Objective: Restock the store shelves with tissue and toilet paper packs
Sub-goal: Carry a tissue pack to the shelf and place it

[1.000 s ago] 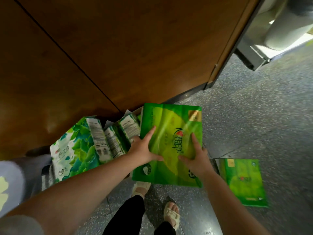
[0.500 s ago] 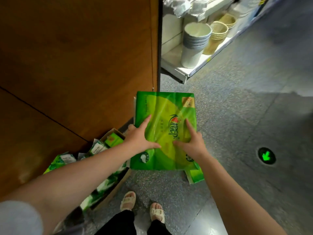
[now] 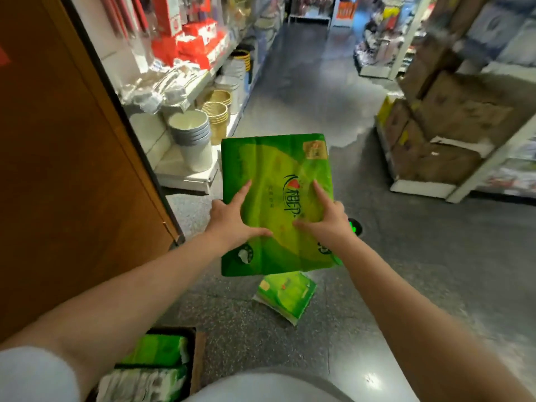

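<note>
Speckled grey store floor (image 3: 406, 256) runs down an aisle between stocked shelving. On the left a brown wooden panel (image 3: 72, 169) stands beside a white shelf unit (image 3: 185, 175) whose lowest shelf carries a stack of pale bins (image 3: 193, 140) near its front edge, with tan baskets (image 3: 216, 114) just behind them and red packages (image 3: 191, 44) on the shelves above. On the right, stacked cardboard boxes (image 3: 452, 117) sit on a low white base.

A person holds a large green tissue pack (image 3: 275, 175) in the air over the floor, its broad printed face turned up. The left hand (image 3: 232, 224) clasps the pack's left edge, thumb lying across the top face and index finger stretched forward over it. The right hand (image 3: 327, 219) grips the right edge in the same way, thumb on top and index finger extended.

Directly below the held pack, a smaller green pack (image 3: 285, 294) lies tilted on the floor. At the bottom left, an open cardboard carton (image 3: 198, 358) on the floor holds more green-and-white tissue packs (image 3: 156, 352).
</note>
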